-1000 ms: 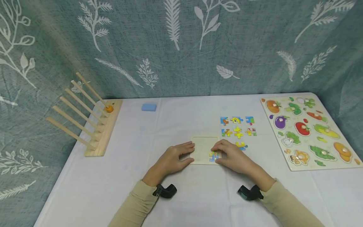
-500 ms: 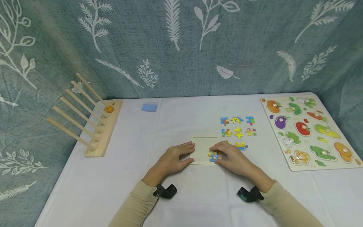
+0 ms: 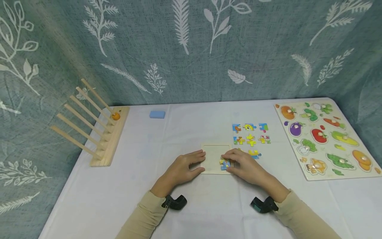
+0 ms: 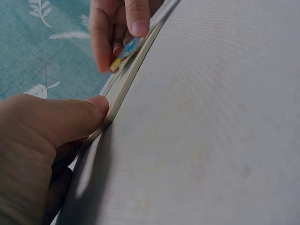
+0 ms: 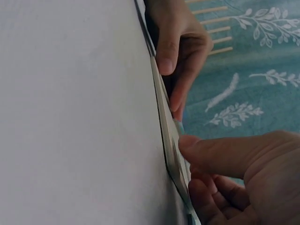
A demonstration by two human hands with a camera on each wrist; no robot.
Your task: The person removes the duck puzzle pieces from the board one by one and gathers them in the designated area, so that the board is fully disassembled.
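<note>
In the head view a shallow pale wooden puzzle tray [image 3: 212, 156] lies on the white cloth. My left hand [image 3: 186, 167] rests at its left edge, thumb and fingers fairly straight and touching the rim. My right hand [image 3: 246, 166] pinches a blue and yellow jigsaw piece [image 3: 225, 165] over the tray's lower right corner. The left wrist view shows this piece [image 4: 129, 47] tilted under the right fingers. From the right wrist, the piece is mostly hidden behind my right thumb [image 5: 206, 150]. Several loose jigsaw pieces [image 3: 251, 140] lie in rows beyond the right hand.
A vegetable peg puzzle board [image 3: 325, 139] lies at the right. At the left stands a wooden rack [image 3: 110, 142] with slanting pegs and an orange bead [image 3: 115, 116]. A blue block [image 3: 157, 114] sits near the back, before a leaf-patterned curtain [image 3: 197, 73].
The right hand shifts the jigsaw piece slightly within the tray's lower right corner, and the piece turns a little. The left hand stays at the left rim.
</note>
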